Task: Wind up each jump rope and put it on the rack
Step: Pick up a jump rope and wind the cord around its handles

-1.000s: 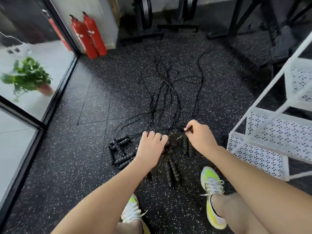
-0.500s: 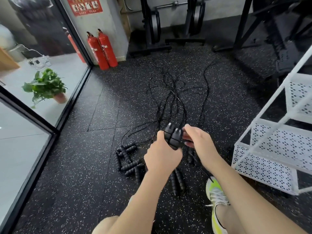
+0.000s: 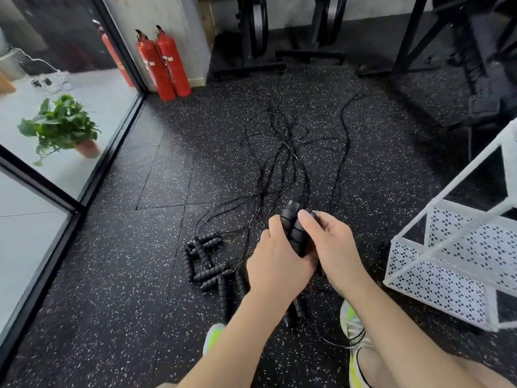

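- Bright daylight comes in through the glass wall [image 3: 70,113] at left; the pale ground beyond it looks washed out, nearly overexposed.
- The speckled floor [image 3: 126,275] is evenly lit and its flecks are crisp at the centre.
- Soft, faint shadows only; the far right corner under the dark equipment [image 3: 481,65] is dim.
- Wide-angle distortion bows the window frame and the white rack [image 3: 447,261] near the edges.
- Both forearms at the bottom edge are stretched and slightly soft.

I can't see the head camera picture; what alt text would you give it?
Two hands, left hand and right hand, hold a pair of black handles over tangled ropes on a speckled floor. More handles lie left; a white rack stands right.
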{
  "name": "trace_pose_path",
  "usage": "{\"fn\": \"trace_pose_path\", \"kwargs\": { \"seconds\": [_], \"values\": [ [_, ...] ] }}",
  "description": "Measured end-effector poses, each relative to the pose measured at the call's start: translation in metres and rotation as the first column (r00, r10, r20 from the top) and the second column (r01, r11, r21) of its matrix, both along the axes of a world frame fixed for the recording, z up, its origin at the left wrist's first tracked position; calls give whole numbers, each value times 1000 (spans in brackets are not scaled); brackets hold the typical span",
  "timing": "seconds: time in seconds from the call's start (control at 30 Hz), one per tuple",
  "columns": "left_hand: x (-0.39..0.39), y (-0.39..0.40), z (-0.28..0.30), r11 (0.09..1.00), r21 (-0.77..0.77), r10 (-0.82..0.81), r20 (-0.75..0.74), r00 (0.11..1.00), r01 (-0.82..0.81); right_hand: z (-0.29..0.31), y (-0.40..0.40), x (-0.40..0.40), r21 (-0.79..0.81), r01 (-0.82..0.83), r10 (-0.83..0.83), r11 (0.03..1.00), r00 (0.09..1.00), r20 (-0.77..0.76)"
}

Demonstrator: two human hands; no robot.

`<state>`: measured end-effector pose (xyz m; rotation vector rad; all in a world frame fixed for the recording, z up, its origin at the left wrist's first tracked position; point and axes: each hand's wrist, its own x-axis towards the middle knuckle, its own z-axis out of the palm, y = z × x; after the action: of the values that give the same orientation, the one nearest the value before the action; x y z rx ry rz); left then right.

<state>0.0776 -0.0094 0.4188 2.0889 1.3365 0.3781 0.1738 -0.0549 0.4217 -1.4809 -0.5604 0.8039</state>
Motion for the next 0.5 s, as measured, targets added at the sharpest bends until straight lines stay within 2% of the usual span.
{"fn": "trace_pose_path", "kwargs": {
  "seconds": [0.17,0.23,0.3,0.33,0.4,0.43,0.5],
  "values": [
    [4,20,-6,999,-35,-11,10,1000,12,-4,15,6,-56,-57,57,997,998,0],
    [2,28,-8,996,-89,-22,34,999,25,-4,18,11,-156,-83,104,984,986,132],
    [-1,39,-6,981,-185,-45,93,995,61,-4,17,18,-263,-12,118,965,912,394],
    [-4,46,-5,964,-245,-69,129,989,99,-2,16,24,-259,63,84,964,850,520],
    [-10,58,-1,920,-328,-165,165,972,212,2,15,38,-143,173,-25,974,718,695],
    [-13,63,1,904,-337,-219,164,962,263,4,16,45,-96,162,-37,982,666,745],
    [-18,70,2,893,-312,-289,155,945,324,5,20,56,-104,-17,91,994,635,767]
  ]
}}
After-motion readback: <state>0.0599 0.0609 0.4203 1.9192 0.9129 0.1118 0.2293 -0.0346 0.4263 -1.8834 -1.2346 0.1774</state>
